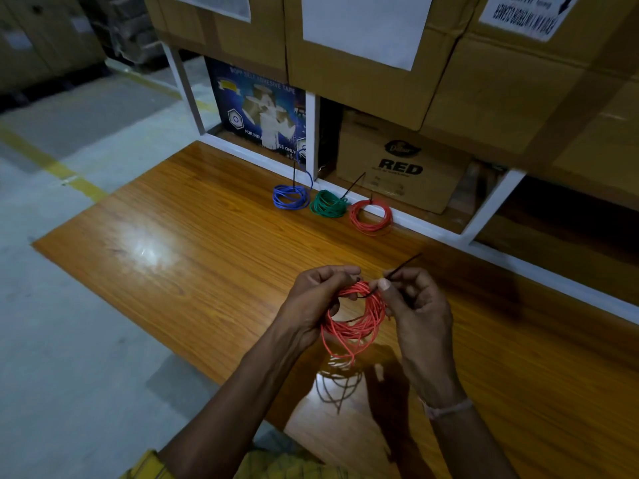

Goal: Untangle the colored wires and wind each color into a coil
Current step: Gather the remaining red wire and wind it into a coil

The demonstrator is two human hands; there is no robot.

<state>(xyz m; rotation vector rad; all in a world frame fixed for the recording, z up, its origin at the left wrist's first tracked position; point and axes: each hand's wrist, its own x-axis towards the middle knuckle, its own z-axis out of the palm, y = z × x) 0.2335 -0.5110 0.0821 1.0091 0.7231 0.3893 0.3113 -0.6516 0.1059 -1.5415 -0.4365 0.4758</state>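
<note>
Above the wooden board [207, 236] I hold a loose coil of red wire [352, 323]. My left hand [318, 299] grips the coil's left side at the top. My right hand [415, 302] pinches a thin black tie [401, 269] that crosses the top of the coil and sticks up to the right. At the board's far edge lie three wound coils side by side: a blue coil [291, 197], a green coil [328, 203] and a red coil [371, 216], each with a black tie end sticking up.
A white shelf frame [311, 133] borders the board at the back. It holds a blue tape carton [259, 108], a brown box marked RED [401, 167] and large cardboard boxes [363, 46] above. Grey floor with a yellow line [52, 160] lies to the left.
</note>
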